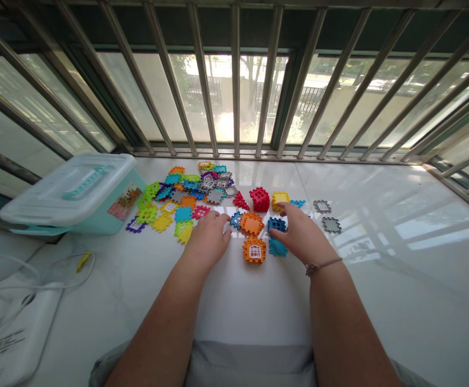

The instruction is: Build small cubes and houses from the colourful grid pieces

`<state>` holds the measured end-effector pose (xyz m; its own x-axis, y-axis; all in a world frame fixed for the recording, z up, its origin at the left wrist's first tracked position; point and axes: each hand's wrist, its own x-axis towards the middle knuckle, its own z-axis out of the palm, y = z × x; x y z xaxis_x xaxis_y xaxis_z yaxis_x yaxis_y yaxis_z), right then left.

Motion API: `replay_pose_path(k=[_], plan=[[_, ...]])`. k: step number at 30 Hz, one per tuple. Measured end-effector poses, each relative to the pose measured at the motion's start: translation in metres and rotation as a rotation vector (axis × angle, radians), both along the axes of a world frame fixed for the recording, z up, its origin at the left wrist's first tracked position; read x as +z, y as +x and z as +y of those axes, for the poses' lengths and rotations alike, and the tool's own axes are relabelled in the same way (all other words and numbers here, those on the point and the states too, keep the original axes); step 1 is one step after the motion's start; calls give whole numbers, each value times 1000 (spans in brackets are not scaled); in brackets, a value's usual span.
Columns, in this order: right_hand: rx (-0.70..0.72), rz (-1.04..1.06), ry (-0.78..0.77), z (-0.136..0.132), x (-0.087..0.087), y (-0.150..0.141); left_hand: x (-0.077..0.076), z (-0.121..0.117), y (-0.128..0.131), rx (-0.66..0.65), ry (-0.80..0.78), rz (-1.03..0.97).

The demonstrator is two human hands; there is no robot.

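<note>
My left hand (210,236) hovers at the right edge of the loose tile pile, its fingers slightly bent and apart, with nothing visible in them. Just right of its fingertips lies a small dark blue tile (236,220), beside an orange tile piece (252,222). My right hand (295,226) is spread, thumb against or just over a dark blue lattice tile (276,224), fingers reaching beside a yellow tile piece (280,200). A light blue tile (277,246) lies below the thumb. Nearer me sits an orange block with a white window (254,250).
A red block (260,199) and red triangle (241,200) lie farther back. Grey tiles (331,224) are at right, a multicoloured tile pile (184,196) at left. A lidded teal box (77,193), white power strip (20,333) and cables stand left. Metal bars (235,80) close off the back.
</note>
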<state>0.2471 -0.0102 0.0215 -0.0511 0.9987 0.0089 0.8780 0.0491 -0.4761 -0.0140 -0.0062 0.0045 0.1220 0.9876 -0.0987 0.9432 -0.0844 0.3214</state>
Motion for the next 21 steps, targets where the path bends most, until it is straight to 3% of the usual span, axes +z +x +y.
replay_pose_path(k=[4, 11, 16, 21], plan=[[-8, 15, 17, 0, 2, -1, -4, -1, 0, -38, 2, 18], [-9, 39, 35, -1, 7, -2, 0, -2, -5, 54, 79, 134], [-11, 37, 26, -2, 10, -4, -1, 2, -2, -26, 73, 88], [-9, 37, 18, -3, 13, -5, 0, 2, 1, -12, 38, 98]])
